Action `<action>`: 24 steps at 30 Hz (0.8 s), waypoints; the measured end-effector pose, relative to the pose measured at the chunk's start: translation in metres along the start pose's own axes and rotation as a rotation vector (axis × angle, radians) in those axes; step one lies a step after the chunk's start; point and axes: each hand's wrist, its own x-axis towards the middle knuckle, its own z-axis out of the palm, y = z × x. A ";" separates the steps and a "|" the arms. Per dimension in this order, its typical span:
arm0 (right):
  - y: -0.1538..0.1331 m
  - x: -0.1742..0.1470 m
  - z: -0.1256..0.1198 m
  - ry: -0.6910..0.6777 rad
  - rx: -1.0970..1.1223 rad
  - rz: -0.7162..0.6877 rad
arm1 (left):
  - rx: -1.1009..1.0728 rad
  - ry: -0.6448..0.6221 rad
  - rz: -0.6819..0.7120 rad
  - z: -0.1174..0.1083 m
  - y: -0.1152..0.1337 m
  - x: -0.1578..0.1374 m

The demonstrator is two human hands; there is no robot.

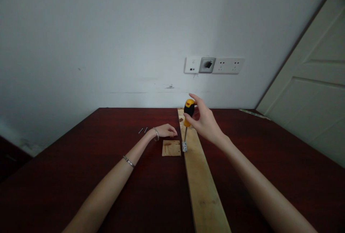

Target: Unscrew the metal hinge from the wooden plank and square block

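My right hand (202, 120) grips a yellow-and-black screwdriver (189, 110) by its handle, thumb on the near side and fingers behind. The shaft points down, slightly tilted, with its tip at a small metal hinge (184, 147) on the left edge of a long wooden plank (201, 175). Whether a screw sits under the tip is too small to tell. Left of the plank, my left hand (166, 130) rests on the table, holding nothing, its fingers loosely bent and apart from the wood. Just below that hand lies a small square wooden piece (171, 148), beside the hinge.
Two screws (143, 130) lie on the dark red table (129, 118) left of my left hand. A white wall (129, 46) with sockets (228, 66) rises at the table's far edge. A pale door (315, 78) stands at the right, near a thin strip (254, 113).
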 end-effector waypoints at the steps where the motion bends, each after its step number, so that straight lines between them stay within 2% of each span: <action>1: 0.000 0.000 0.000 -0.006 0.015 0.003 | -0.002 0.000 -0.001 0.000 0.000 0.000; 9: 0.000 0.000 0.001 0.012 0.031 -0.093 | -0.002 -0.003 -0.009 -0.001 0.000 -0.001; 17: 0.004 -0.001 0.006 0.038 0.016 -0.048 | -0.006 -0.003 -0.019 0.000 -0.002 0.001; 24: 0.001 -0.001 0.003 -0.019 0.028 -0.155 | -0.012 -0.003 -0.016 -0.001 -0.002 0.001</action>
